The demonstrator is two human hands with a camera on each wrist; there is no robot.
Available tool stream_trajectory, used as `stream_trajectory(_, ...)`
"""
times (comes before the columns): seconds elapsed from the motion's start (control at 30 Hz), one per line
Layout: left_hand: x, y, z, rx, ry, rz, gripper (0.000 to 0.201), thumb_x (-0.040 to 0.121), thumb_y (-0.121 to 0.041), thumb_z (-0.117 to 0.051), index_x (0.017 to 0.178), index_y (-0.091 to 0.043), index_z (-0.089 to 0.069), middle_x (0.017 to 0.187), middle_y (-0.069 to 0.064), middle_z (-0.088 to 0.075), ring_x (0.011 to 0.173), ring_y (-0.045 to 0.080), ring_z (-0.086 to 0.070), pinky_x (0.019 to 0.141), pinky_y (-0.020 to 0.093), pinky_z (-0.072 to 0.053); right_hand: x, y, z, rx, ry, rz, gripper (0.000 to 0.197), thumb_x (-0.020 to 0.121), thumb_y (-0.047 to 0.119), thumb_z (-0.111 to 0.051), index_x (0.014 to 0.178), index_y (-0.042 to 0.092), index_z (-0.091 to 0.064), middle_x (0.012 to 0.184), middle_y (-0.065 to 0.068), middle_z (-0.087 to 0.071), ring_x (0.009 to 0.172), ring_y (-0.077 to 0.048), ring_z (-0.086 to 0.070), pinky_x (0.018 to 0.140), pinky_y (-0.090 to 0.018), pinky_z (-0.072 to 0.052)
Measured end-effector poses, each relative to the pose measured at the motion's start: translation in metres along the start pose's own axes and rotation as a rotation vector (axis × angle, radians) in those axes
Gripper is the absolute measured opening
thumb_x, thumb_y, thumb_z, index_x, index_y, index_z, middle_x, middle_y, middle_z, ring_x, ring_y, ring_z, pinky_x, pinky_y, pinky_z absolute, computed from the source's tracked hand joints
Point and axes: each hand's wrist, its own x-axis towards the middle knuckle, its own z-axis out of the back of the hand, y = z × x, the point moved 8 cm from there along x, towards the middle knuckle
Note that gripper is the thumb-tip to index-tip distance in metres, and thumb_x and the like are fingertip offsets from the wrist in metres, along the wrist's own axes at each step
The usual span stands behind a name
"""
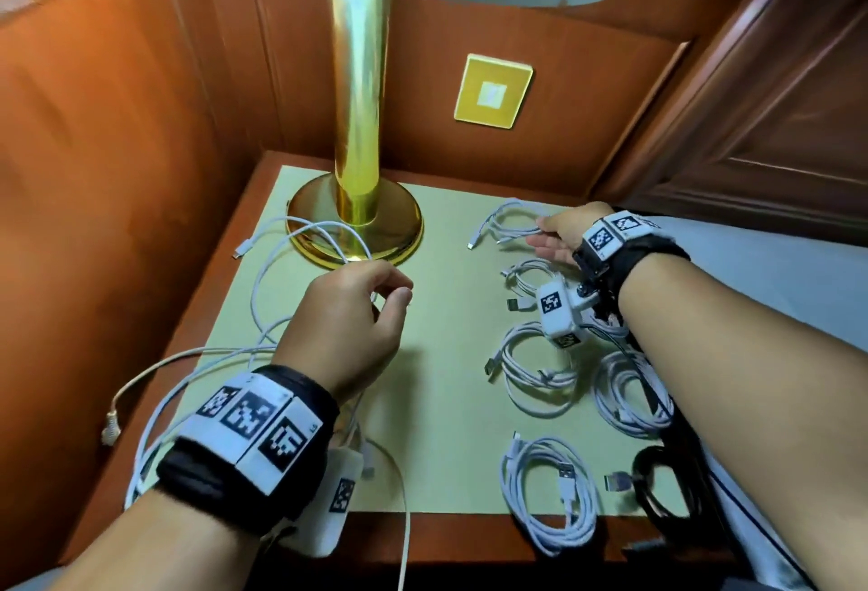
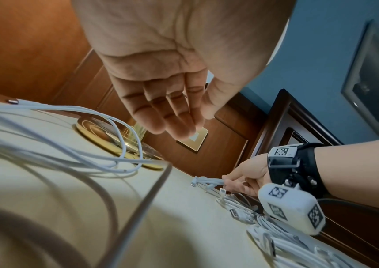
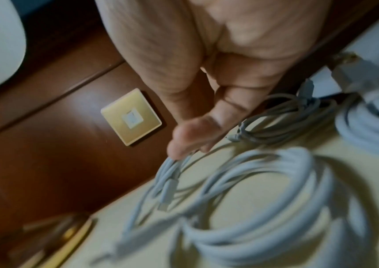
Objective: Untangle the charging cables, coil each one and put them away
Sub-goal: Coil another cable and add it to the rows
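Note:
On the left of the yellow-green mat (image 1: 446,412) lie loose white cables (image 1: 282,271), still tangled, with one loop draped over the lamp base. My left hand (image 1: 352,318) hovers just above them. Its fingers (image 2: 172,108) are loosely curled with thumb near forefinger, and I see no cable between them. At the far right my right hand (image 1: 559,233) pinches a small coiled white cable (image 1: 509,224) between thumb and fingers (image 3: 191,137); the coil (image 3: 168,183) hangs down to the mat. Several more coiled white cables (image 1: 535,369) lie in a column on the right.
A brass lamp base (image 1: 357,224) stands at the back left of the mat, its shade overhead. A brass wall plate (image 1: 493,92) sits on the wood panel behind. A black cable (image 1: 657,487) lies at the front right corner. A beige cable (image 1: 112,426) hangs off the table's left edge.

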Motion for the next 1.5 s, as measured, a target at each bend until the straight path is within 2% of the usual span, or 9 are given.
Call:
stream_trajectory(0.07,0.000,0.003,0.001,-0.008,0.010,0.015,0.010,0.093,-0.020,-0.064,0.094,-0.022,-0.073,0.086,-0.016,-0.066,0.067,-0.008,-0.055,0.065,0.002,-0.035,0.001,0.000,-0.002,-0.166,0.004,0.026,0.008,0.102,0.008,-0.052,0.103,0.004,-0.058,0.061,0.000,-0.072,0.042,-0.003,-0.063,0.037,-0.018,-0.045)
stream_trajectory(0.13,-0.001,0.005,0.000,-0.008,0.028,0.023,0.010,0.093,-0.020,-0.064,0.095,-0.022,-0.073,0.086,-0.015,-0.066,0.067,-0.011,-0.054,0.066,0.001,-0.035,-0.001,0.002,0.005,-0.254,-0.043,0.066,0.014,0.096,0.014,-0.064,0.098,0.001,-0.064,0.043,0.004,-0.062,0.034,-0.004,-0.058,0.033,-0.015,-0.040)
stream_trajectory(0.33,-0.002,0.007,0.011,-0.004,0.010,0.045,0.010,0.093,-0.024,-0.063,0.096,-0.022,-0.073,0.089,-0.011,-0.069,0.066,-0.006,-0.053,0.064,0.001,-0.034,-0.030,0.019,0.018,-0.441,-0.181,0.167,0.026,0.094,0.022,-0.067,0.088,-0.002,-0.060,0.047,-0.001,-0.062,0.022,-0.003,-0.044,0.033,-0.017,-0.037)
stream_trajectory(0.5,-0.010,0.010,0.027,-0.024,-0.023,0.072,0.010,0.094,-0.022,-0.063,0.096,-0.020,-0.073,0.088,-0.010,-0.069,0.068,-0.008,-0.053,0.063,0.000,-0.034,-0.088,0.038,0.019,-0.388,-0.137,0.421,0.026,0.090,0.022,-0.070,0.075,0.001,-0.065,0.069,-0.017,-0.069,0.044,-0.015,-0.057,0.047,-0.029,-0.046)
stream_trajectory(0.6,-0.019,0.009,0.038,-0.029,-0.045,0.083,0.011,0.094,-0.021,-0.063,0.097,-0.019,-0.073,0.088,-0.010,-0.067,0.069,-0.008,-0.053,0.062,0.001,-0.034,-0.138,0.039,0.019,-0.315,-0.086,0.501,0.022,0.090,0.027,-0.071,0.094,0.007,-0.062,0.075,-0.013,-0.071,0.045,-0.011,-0.057,0.042,-0.025,-0.044)
stream_trajectory(0.97,-0.114,-0.009,0.066,0.039,-0.032,0.102,0.009,0.095,-0.024,-0.062,0.095,-0.021,-0.070,0.083,-0.011,-0.063,0.071,0.000,-0.053,0.059,0.005,-0.033,-0.287,-0.038,0.000,-0.179,0.096,0.463,0.023,0.093,0.028,-0.069,0.098,0.010,-0.056,0.073,-0.009,-0.071,0.044,-0.009,-0.059,0.038,-0.023,-0.040)
stream_trajectory(1.17,-0.198,-0.008,0.050,0.079,0.155,0.055,0.008,0.092,-0.023,-0.064,0.091,-0.022,-0.072,0.086,-0.008,-0.070,0.084,0.013,-0.061,0.079,0.027,-0.045,-0.375,-0.101,-0.032,-0.003,0.258,0.340,0.024,0.094,0.026,-0.067,0.103,0.009,-0.053,0.073,-0.012,-0.069,0.043,-0.013,-0.056,0.038,-0.023,-0.038)
stream_trajectory(1.33,-0.218,0.003,0.060,0.164,0.212,0.086,0.008,0.092,-0.028,-0.064,0.092,-0.023,-0.071,0.089,-0.005,-0.070,0.088,0.016,-0.061,0.078,0.025,-0.040,-0.394,-0.100,-0.056,0.094,0.266,0.302,0.033,0.093,0.026,-0.066,0.117,0.009,-0.050,0.083,-0.012,-0.067,0.048,-0.014,-0.057,0.042,-0.024,-0.041)
stream_trajectory(1.5,-0.210,0.017,0.070,0.200,0.224,0.157,0.012,0.093,-0.033,-0.063,0.095,-0.024,-0.070,0.094,-0.003,-0.071,0.093,0.018,-0.063,0.084,0.030,-0.048,-0.379,-0.088,-0.074,0.012,0.231,0.314,0.031,0.095,0.029,-0.060,0.120,0.016,-0.047,0.083,-0.004,-0.065,0.065,-0.016,-0.065,0.054,-0.030,-0.049)
